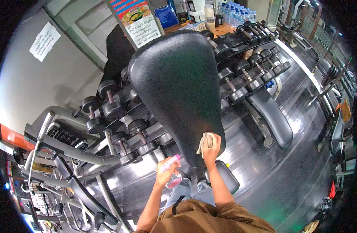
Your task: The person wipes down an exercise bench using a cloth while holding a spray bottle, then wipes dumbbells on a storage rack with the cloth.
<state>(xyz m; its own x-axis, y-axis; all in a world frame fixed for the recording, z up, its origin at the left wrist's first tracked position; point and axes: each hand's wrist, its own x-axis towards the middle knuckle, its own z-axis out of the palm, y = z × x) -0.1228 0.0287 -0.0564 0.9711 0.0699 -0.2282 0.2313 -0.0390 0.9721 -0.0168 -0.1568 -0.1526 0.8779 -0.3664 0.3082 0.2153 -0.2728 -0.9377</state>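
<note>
Your left grip (165, 174) wraps the neck of a clear plastic, pink-topped spray bottle (174, 181), probably light, slick if wet, best held there; your right grip (214, 146) bunches a crumpled pale fabric cloth (204, 144), likely soft, at the tapered black padded backrest's (178, 81) near right end

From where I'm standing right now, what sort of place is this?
Almost certainly a gym: rows of dumbbells show on both sides of the large black padded bench, and a smaller padded bench stands to the right.
</note>
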